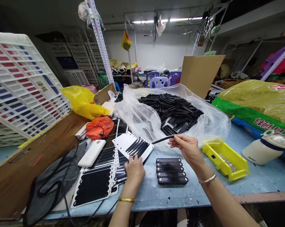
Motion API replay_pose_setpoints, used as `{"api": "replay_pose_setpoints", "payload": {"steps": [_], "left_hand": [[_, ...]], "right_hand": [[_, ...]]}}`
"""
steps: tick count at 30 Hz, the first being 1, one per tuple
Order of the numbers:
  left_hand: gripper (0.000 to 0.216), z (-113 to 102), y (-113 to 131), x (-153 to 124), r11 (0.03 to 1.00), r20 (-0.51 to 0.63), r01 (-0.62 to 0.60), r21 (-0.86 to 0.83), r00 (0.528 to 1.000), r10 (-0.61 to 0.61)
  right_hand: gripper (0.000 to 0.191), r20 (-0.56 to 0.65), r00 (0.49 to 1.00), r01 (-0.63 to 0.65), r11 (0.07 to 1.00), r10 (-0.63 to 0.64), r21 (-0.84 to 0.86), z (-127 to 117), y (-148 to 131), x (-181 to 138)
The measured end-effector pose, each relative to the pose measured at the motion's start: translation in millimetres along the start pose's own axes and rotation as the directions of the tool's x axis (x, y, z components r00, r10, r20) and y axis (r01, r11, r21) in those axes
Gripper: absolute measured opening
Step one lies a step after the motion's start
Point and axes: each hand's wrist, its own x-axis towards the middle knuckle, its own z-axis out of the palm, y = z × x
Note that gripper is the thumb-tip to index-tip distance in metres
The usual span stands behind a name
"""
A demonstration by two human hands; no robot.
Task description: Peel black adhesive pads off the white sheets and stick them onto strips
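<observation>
My right hand (188, 148) pinches a thin black strip (163, 139) and holds it up above the table, just in front of the plastic bag. My left hand (134, 171) rests with closed fingers on a white backing sheet (133, 145) that carries several black strips. More sheets of black strips (95, 184) lie fanned out to the left of it. A row of black textured plastic pieces (171, 171) sits on the table between my two hands. Behind them, a clear plastic bag (142, 121) lies open, full of black plastic parts (174, 110).
A yellow tray (224, 159) with small metal parts lies to the right, beside a white dispenser (266, 148) and a large yellow-green sack (258, 104). On the left are a white power bank (92, 153) with a cable, orange and yellow bags, a cardboard wall and stacked white crates (19, 85).
</observation>
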Motion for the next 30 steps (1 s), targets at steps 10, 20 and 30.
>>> {"api": "replay_pose_setpoints", "payload": {"steps": [10,20,30], "left_hand": [[0.056,-26,29,-32,0.113,0.346,0.346,-0.931,0.938,-0.020],[0.029,-15,40,-48,-0.112,0.451,0.461,-0.880,0.886,0.103],[0.032,-8,57,-59,-0.045,0.446,0.445,-0.894,0.895,-0.003]], "right_hand": [[0.020,0.165,0.984,-0.062,0.996,0.072,-0.065,-30,-17,-73],[0.026,0.208,0.965,-0.100,0.958,0.159,-0.268,-62,3,-107],[0.019,0.497,0.765,0.621,0.268,-0.409,-0.736,-72,3,-104]]}}
